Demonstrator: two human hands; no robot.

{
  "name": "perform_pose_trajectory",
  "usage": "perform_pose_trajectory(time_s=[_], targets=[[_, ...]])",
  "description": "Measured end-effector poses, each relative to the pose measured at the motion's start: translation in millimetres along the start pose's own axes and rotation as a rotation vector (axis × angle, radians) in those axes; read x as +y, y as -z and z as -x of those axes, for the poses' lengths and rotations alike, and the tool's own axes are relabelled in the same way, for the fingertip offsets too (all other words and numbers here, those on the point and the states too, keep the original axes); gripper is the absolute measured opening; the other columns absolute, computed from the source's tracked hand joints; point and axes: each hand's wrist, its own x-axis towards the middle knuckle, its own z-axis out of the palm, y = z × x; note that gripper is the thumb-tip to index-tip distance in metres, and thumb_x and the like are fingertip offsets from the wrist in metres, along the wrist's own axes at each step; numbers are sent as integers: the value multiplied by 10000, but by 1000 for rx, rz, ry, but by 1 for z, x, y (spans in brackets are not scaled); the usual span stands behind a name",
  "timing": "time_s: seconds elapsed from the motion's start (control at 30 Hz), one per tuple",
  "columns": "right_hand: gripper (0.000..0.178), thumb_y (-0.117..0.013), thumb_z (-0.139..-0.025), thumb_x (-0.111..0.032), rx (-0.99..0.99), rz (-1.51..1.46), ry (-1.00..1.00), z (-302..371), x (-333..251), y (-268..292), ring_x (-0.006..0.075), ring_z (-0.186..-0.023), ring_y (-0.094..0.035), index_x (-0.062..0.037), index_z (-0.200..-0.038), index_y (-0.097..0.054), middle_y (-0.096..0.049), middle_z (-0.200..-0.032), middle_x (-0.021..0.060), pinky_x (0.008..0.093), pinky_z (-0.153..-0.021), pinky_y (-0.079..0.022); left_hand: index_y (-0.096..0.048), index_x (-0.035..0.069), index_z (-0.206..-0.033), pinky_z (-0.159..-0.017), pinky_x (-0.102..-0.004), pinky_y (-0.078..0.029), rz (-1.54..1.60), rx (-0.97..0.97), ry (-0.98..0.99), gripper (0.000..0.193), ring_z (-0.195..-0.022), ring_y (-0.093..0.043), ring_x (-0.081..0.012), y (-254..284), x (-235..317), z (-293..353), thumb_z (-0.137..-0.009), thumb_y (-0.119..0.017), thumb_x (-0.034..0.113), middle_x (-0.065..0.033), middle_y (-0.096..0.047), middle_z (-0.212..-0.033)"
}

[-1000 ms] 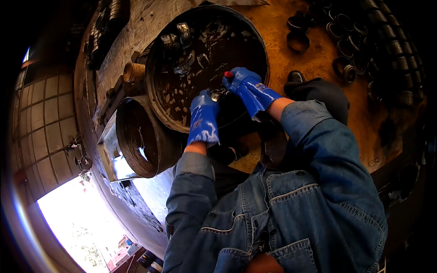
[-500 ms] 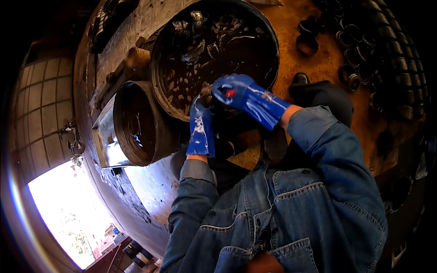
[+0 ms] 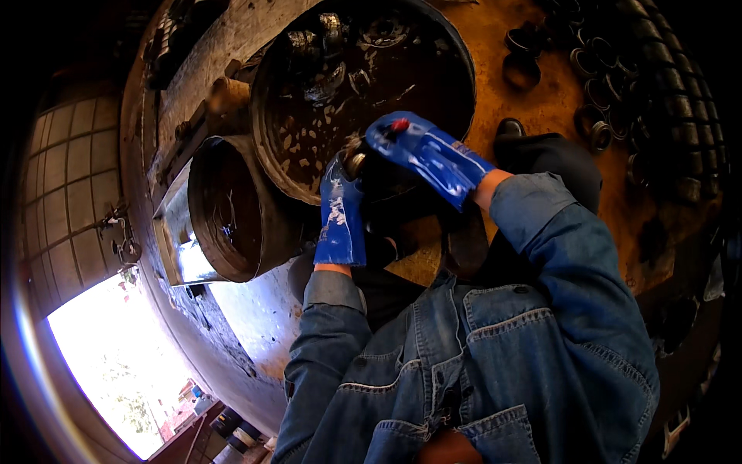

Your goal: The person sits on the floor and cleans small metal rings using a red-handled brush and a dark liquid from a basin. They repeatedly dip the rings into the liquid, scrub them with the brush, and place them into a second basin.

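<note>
Both my hands wear long blue rubber gloves. My left hand (image 3: 340,193) is at the near rim of a big round tub (image 3: 267,166), closed on a small metal ring-shaped part (image 3: 355,164) with a shiny edge. Just right of it, over the tub's near side, my right hand (image 3: 406,143) is closed round a thing with a red end (image 3: 399,124); the rest of it is hidden by the glove. Dark liquid with pale patches of foam or glare lies in the tub. Several wet metal parts (image 3: 328,81) sit at its far left.
A smaller round drum (image 3: 267,232) with dark liquid stands left of the tub. On the brown, stained floor (image 3: 495,100) at the right lie several metal rings (image 3: 522,73), beside stacked rows of cylindrical parts (image 3: 684,116). My shoe (image 3: 510,128) is beside the tub.
My right hand has turned and shifted slightly up, bringing the red end to its upper side. The metal part in my left hand shows more now. My left hand has barely moved.
</note>
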Motion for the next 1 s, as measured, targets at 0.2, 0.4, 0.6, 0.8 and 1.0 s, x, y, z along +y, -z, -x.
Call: perform_pose_trajectory(time_s=[0.2, 0.4, 0.6, 0.8, 1.0], targets=[[360, -505, -1060, -321, 136, 0, -306, 12, 19, 10, 366, -1047, -688, -48, -1179, -708, -732, -1079, 203, 413, -958, -518, -600, 72, -1369, -1054, -408, -527, -382, -69, 76, 646, -1207, -668, -332, 11, 31, -2, -805, -832, 287, -167, -689, -1306], [480, -543, -1019, -464, 147, -14, -99, 7, 46, -1, 373, -1033, -699, -38, -1140, -726, -731, -1097, 214, 415, -918, -549, -573, 95, -1443, -1094, -426, -500, -863, -283, 177, 671, -1298, -615, -340, 3, 104, -44, -852, -771, 343, -169, -639, -1407], [303, -638, -992, -312, 216, -167, -421, -8, 25, 21, 308, -885, -718, -29, -1044, -735, -736, -908, 171, 398, -816, -575, -704, 55, -1273, -1015, -448, -544, -787, -194, 125, 566, -1176, -683, -372, -1, 83, -36, -843, -778, 416, -200, -718, -1253], [239, -636, -998, -287, 126, -206, -250, -22, 30, 16, 192, -841, -703, -64, -999, -722, -719, -884, 109, 320, -787, -584, -650, 15, -1277, -1016, -442, -534, -448, -38, 156, 644, -1170, -669, -404, 1, 19, 7, -834, -787, 461, -256, -702, -1219], [528, -809, -866, -324, 35, 320, 524, -6, -6, -42, 296, -1104, -718, -166, -1344, -648, -711, -1199, 107, 444, -895, -616, -673, 35, -1267, -995, -441, -550, -683, -180, -303, 650, -1145, -687, -386, -7, -65, -7, -839, -788, 510, -209, -724, -1215]])
